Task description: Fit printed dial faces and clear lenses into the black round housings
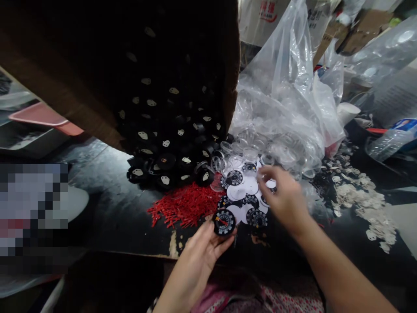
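Observation:
My left hand (205, 243) holds a small round dial gauge (224, 222) with a black face, white markings and a red pointer. The face is turned up toward me. My right hand (282, 195) hovers at the right of the loose paper dial discs (243, 191), its thumb and fingertips brought together. What they pinch, if anything, is too blurred to name. Some discs show their printed black side, others their white back. Beside my left hand lies a heap of red pointers (189, 204). Clear round covers (250, 148) are piled just beyond the discs.
A tipped cardboard box (235, 87) spills black gauge housings (166, 163) with pale plates inside. Clear plastic bags (286, 91) stand at the back right. Pale flat parts (368, 204) lie scattered on the right. A pink tray (42, 115) is at far left.

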`<state>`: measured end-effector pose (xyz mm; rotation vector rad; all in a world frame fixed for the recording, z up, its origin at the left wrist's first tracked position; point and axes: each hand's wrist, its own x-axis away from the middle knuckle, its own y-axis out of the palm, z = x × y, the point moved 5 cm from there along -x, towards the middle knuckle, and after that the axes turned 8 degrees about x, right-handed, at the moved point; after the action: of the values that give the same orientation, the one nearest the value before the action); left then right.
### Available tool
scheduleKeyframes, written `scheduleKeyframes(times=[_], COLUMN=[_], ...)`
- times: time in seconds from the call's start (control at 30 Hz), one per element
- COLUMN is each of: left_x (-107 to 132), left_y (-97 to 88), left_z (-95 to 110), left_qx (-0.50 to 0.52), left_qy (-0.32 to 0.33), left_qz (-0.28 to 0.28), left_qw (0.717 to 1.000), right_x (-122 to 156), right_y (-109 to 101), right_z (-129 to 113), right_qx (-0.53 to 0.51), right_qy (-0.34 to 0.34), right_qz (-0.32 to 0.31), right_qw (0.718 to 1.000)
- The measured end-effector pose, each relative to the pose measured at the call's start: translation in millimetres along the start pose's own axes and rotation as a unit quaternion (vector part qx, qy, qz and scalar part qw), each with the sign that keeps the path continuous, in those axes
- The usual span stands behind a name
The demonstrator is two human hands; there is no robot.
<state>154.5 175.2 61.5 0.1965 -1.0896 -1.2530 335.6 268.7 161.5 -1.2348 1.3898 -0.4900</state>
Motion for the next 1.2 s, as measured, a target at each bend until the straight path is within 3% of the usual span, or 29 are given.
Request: scheduleKeyframes(times=[0.07, 0.13, 0.23, 0.33, 0.43, 0.53, 0.6, 0.8, 1.0, 1.07, 1.1, 1.2], left_x=[-1.6, -1.5, 1.6, 4.9, 7.6, 12.8, 17.2, 24.2, 32.5, 39.4, 43.7, 60.4], left_y=[8.9, 12.7, 12.5, 9.0, 9.1, 12.9, 14.0, 11.7, 21.4, 5.1, -11.8, -93.9], left_z=[-1.9, 0.3, 5.1, 7.6, 7.1, 5.5, 5.4, 5.3, 16.9, 18.8, 18.0, 13.3], left_qx=[0.05, 0.08, 0.065, -0.003, -0.101, -0.203, -0.254, -0.384, -0.442, -0.442, -0.442, -0.45], left_qy=[-0.056, -0.072, -0.048, 0.009, 0.067, 0.105, 0.125, 0.182, 0.216, 0.19, 0.17, 0.123], left_qz=[-0.025, -0.029, -0.025, -0.012, -0.032, -0.07, -0.086, -0.133, -0.094, -0.079, -0.073, -0.027], left_qw=[0.997, 0.994, 0.996, 1.0, 0.992, 0.971, 0.955, 0.896, 0.866, 0.873, 0.878, 0.884], right_x=[25.9, 47.1, 60.3, 54.7, 43.0, 38.2, 37.4, 36.5, 37.4, 39.7, 41.9, 49.6], right_y=[2.9, 5.0, 3.3, 0.8, 5.2, 17.6, 22.2, 18.5, 26.4, 33.3, 36.9, 40.3], right_z=[-39.4, -67.5, -84.3, -80.2, -66.5, -61.0, -64.8, -73.6, -78.0, -82.6, -85.0, -83.8], right_qx=[-0.076, -0.096, -0.115, -0.174, -0.217, -0.204, -0.178, -0.17, -0.224, -0.245, -0.257, -0.29], right_qy=[-0.085, -0.13, -0.152, -0.127, -0.019, 0.067, 0.063, 0.011, 0.028, 0.027, 0.017, 0.004], right_qz=[-0.04, -0.064, -0.063, -0.057, -0.073, -0.136, -0.151, -0.067, -0.065, -0.127, -0.169, -0.24], right_qw=[0.993, 0.985, 0.98, 0.975, 0.973, 0.967, 0.97, 0.983, 0.972, 0.961, 0.951, 0.926])
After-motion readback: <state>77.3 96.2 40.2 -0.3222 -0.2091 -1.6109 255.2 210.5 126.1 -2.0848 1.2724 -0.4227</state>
